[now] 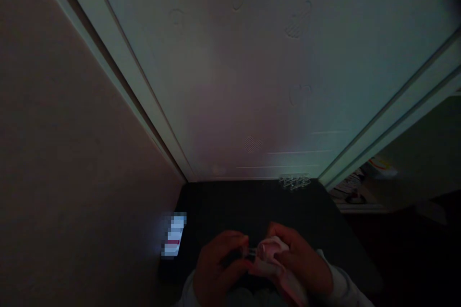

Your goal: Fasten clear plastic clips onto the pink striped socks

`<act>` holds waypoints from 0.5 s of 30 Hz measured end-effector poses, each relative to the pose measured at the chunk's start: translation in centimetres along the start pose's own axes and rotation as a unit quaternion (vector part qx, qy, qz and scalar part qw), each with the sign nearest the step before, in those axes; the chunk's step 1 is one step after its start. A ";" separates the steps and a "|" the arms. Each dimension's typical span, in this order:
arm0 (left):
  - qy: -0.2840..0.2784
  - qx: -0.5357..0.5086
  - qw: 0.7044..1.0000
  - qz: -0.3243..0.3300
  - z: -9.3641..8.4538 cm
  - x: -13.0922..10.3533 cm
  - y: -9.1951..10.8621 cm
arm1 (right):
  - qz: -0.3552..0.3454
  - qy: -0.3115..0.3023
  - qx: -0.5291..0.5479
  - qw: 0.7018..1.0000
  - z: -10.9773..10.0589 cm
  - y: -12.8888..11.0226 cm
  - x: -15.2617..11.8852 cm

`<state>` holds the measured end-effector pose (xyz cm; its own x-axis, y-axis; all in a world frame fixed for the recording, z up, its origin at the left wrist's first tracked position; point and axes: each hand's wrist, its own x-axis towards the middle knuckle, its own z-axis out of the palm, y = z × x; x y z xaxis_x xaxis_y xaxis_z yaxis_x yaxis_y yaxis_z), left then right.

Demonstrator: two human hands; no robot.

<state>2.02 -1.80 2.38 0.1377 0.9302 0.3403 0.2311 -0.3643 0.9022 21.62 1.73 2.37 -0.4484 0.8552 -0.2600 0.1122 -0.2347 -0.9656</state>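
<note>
Low in the head view, both of my hands meet over a dark table [223, 206]. The fingers of my left hand [219, 261] pinch one end of a small clear piece with a thin stem [252, 252]. My right hand [302, 259] grips a pale pink cloth [279, 273], bunched around the piece's rounded, clear end. Dim light hides the exact kind of this piece, which looks like glass or clear plastic. Loose cloth hangs down from my right hand toward the bottom edge.
A cluster of small clear ring-like pieces [295, 181] stands at the table's back edge, against a white panel [230, 81] with embossed hearts. On the left, a lit phone-like screen [174, 235], blurred out, lies beside the wall [90, 177]. Items sit on a low shelf [360, 206] at right.
</note>
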 end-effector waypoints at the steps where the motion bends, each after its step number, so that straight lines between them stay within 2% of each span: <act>1: 0.000 0.018 1.000 0.015 0.0 -0.1 -0.1 | 0.012 -0.007 0.024 1.000 0.0 0.1 0.1; 5: -0.011 0.066 0.997 0.044 0.3 -0.4 -0.2 | 0.056 -0.043 0.099 0.993 0.0 1.1 0.5; 8: -0.027 0.062 0.997 0.029 0.6 -0.6 -0.1 | 0.062 -0.047 0.120 0.990 -0.1 2.1 0.6; 11: -0.018 0.003 0.999 -0.049 0.9 -0.8 -0.1 | 0.027 -0.019 0.072 0.997 -0.1 2.5 0.5; 15: -0.007 -0.049 0.977 -0.210 1.4 -0.7 -0.5 | -0.021 0.018 -0.047 0.999 -0.1 2.4 0.1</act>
<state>3.12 -2.32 1.36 0.0634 0.9957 -0.0675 0.1771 0.0553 0.9826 21.98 1.26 0.00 -0.4231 0.8795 -0.2177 0.1769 -0.1555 -0.9719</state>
